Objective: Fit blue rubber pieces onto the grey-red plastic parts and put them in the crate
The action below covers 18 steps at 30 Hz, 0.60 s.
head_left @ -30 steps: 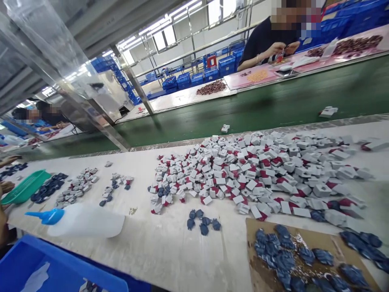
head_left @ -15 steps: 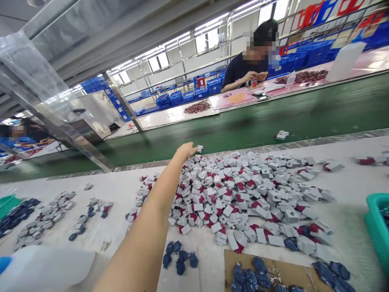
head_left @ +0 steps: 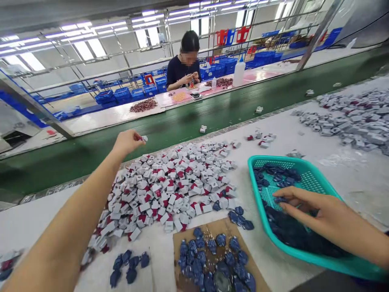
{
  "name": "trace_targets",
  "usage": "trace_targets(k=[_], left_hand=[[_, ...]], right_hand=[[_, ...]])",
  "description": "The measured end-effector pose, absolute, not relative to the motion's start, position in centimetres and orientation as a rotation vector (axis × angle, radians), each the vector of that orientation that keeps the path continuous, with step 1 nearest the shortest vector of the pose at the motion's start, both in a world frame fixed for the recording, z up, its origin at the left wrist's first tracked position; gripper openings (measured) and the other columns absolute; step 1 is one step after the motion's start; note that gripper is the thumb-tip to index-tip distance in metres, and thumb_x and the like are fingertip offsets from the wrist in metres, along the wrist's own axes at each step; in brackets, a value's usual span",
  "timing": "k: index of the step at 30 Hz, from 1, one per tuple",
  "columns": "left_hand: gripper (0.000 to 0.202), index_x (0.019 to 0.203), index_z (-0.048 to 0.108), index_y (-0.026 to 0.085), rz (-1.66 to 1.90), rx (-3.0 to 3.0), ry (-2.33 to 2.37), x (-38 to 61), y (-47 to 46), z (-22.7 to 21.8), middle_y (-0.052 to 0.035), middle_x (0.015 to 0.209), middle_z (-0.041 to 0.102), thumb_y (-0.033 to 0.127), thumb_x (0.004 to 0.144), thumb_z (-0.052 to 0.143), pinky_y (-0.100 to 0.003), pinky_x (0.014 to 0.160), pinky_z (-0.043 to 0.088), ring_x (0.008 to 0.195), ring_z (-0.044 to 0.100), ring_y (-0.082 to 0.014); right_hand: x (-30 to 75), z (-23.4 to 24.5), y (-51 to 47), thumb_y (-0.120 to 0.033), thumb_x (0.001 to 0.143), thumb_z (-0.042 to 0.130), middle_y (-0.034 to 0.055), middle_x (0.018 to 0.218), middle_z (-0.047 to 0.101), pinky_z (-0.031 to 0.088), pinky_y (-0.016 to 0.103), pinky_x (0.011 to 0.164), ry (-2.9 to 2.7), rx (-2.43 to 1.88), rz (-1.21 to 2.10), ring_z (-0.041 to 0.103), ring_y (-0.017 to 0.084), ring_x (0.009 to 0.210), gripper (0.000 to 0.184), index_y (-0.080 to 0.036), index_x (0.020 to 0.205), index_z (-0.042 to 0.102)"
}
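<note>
My left hand (head_left: 127,142) reaches out over the near edge of the green conveyor belt. Its fingers pinch a small white-and-dark-red plastic piece (head_left: 145,138). Below it spreads a large heap of similar white and dark red pieces (head_left: 170,182). On the right, my right hand (head_left: 316,209) is inside a teal plastic basket (head_left: 330,184), with thumb and fingers closed on a small dark blue piece (head_left: 280,199). More dark blue pieces lie in the basket under this hand. A brown cardboard sheet (head_left: 179,280) bearing several dark blue pieces lies nearest me.
The green belt (head_left: 170,129) crosses beyond the heap, carrying several white pieces, one of them (head_left: 203,129). Another pile of white pieces (head_left: 361,117) is at right. Dark blue pieces (head_left: 129,263) lie front left. A co-worker (head_left: 184,65) sits across the belt.
The view has swung right, bringing the whole teal basket and my right hand into sight. My left arm remains stretched toward the belt, a small white piece at its fingertips in both frames.
</note>
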State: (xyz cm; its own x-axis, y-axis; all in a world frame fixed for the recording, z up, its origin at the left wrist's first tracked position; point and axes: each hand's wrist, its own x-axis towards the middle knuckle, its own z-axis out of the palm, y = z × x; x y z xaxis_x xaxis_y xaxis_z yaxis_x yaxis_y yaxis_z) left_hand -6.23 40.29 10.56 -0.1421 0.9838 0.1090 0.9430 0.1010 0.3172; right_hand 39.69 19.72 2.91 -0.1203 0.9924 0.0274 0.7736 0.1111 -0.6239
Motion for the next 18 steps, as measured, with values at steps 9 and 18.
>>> trace_targets(k=[9,18], left_hand=[[0.046,0.082,0.053,0.017,1.638,1.263,1.534,-3.3,22.7,10.2,0.0011,0.075,0.067,0.042,0.057,0.081,-0.022,0.06,0.053,0.075,0.069,-0.0175],[0.043,0.082,0.06,0.017,1.42,0.674,1.403,-1.0,7.8,4.2,0.0002,0.072,0.068,0.039,0.057,0.086,-0.018,0.054,0.051,0.07,0.068,-0.0144]], right_hand=[[31.0,5.0,13.0,-0.049,0.095,0.05,0.0057,0.083,0.068,0.054,0.02,0.051,-2.154,-1.201,0.684,0.066,0.017,0.065,0.031,-0.023,0.102,0.065],[27.3,1.5,11.4,-0.033,0.103,0.032,0.0023,0.077,0.058,0.038,0.026,0.052,-2.677,-0.948,0.696,0.056,0.015,0.061,0.029,-0.019,0.083,0.048]])
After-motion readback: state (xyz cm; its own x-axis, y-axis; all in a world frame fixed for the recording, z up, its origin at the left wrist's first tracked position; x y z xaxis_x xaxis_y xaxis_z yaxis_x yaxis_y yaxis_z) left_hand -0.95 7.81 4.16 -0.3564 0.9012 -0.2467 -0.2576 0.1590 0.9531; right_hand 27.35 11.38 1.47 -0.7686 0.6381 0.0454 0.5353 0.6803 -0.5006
